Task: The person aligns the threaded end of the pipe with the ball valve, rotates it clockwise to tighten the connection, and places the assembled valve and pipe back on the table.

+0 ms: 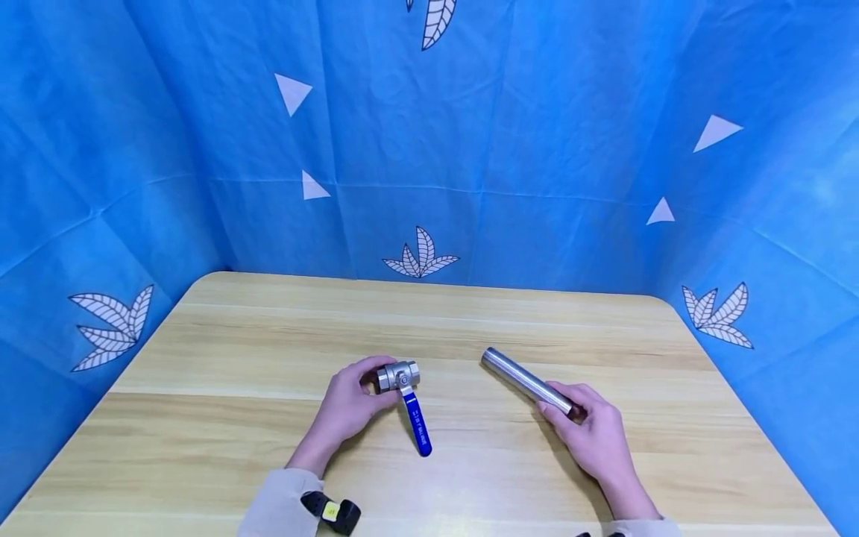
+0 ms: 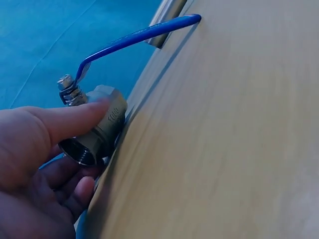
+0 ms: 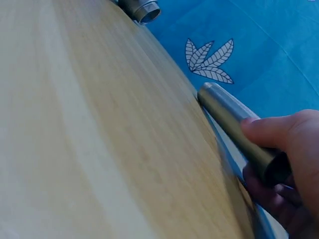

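Note:
A metal ball valve (image 1: pixel 399 377) with a long blue lever handle (image 1: pixel 417 426) is held in my left hand (image 1: pixel 352 403), low over the table. In the left wrist view my thumb presses on the side of the valve body (image 2: pixel 113 112), with fingers curled beneath it and its threaded open end toward the palm. My right hand (image 1: pixel 597 432) pinches a straight silver metal pipe (image 1: pixel 520 375) near its near end. The right wrist view shows the thumb on top of the pipe (image 3: pixel 227 119) and fingers under it, with the hollow end toward the hand.
Both hands work over a light wood table (image 1: pixel 255 350) with rounded far corners. A blue curtain (image 1: pixel 570 97) printed with white leaves and triangles encloses its back and sides. A black strap device (image 1: pixel 332 512) sits on the left sleeve.

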### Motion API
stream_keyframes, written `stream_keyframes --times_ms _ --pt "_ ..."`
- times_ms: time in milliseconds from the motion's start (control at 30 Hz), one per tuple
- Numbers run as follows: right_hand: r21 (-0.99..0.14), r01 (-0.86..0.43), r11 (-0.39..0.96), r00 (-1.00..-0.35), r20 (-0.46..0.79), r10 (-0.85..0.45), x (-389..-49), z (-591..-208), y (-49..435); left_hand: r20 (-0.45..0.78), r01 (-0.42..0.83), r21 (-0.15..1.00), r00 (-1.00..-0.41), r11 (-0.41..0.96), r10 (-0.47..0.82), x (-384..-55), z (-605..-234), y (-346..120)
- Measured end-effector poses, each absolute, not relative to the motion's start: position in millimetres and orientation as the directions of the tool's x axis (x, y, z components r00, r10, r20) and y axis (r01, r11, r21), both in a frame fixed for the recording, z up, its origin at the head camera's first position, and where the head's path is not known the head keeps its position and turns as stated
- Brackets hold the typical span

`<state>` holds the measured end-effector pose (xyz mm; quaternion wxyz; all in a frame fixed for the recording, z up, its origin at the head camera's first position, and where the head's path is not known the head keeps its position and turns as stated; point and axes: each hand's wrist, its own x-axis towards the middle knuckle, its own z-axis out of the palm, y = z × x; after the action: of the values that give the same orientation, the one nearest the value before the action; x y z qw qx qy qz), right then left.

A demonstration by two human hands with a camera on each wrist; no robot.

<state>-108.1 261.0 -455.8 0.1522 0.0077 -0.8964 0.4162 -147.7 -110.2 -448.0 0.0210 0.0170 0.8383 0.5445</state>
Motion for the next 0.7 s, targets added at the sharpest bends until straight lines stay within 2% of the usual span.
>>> stream_keyframes --times_ms 133,267,367,700 --pt "-0.830 -0.105 0.548 -0.961 0.227 0.158 -108 -448 253 -0.055 -0.040 0.962 -0.997 0.270 0.047 -145 -447 -113" --pt "-0.935 -0.046 0.352 -0.974 0.120 0.191 -105 -433 241 -0.097 -0.087 0.991 -0.991 0.104 0.093 -141 -435 -117" --pt "-0.980 -0.040 0.195 -0.978 0.079 0.195 -104 -419 234 -0.104 -0.098 0.994 -0.985 0.044 0.138 -139 -420 -121" --pt "-0.958 -0.255 -0.135 -0.967 0.247 0.067 -104 -380 229 0.036 0.026 0.999 -0.957 -0.040 0.287 -133 -380 -130"
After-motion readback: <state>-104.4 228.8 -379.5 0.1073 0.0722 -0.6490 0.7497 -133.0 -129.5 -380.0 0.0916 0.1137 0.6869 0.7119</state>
